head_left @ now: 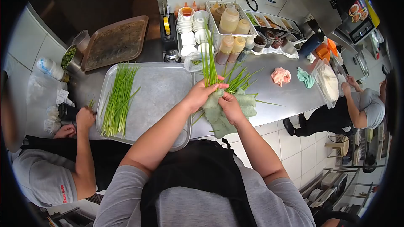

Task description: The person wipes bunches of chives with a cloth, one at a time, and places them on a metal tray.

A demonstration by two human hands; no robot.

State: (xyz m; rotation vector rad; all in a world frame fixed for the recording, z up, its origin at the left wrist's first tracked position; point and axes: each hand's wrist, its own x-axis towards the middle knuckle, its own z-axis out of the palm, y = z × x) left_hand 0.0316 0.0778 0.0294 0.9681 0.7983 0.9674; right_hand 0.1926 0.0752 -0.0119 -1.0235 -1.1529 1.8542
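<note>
My left hand (201,93) is closed around a bunch of long chives (208,65) that stand upright out of the fist. Just beside it, my right hand (231,108) pinches a pale green cloth (245,101) at the lower end of the bunch; the stalk ends are hidden there. More loose chives (237,79) lie on the steel counter behind the cloth. To the left, a neat row of chives (119,101) rests on a metal tray (164,101).
A brown baking tray (115,42), sauce bottles (225,50) and stacked white cups (185,23) line the back. Pink (280,76) and teal cloths (305,77) lie to the right. One co-worker's hand (85,117) is close at left; another person (357,105) stands at right.
</note>
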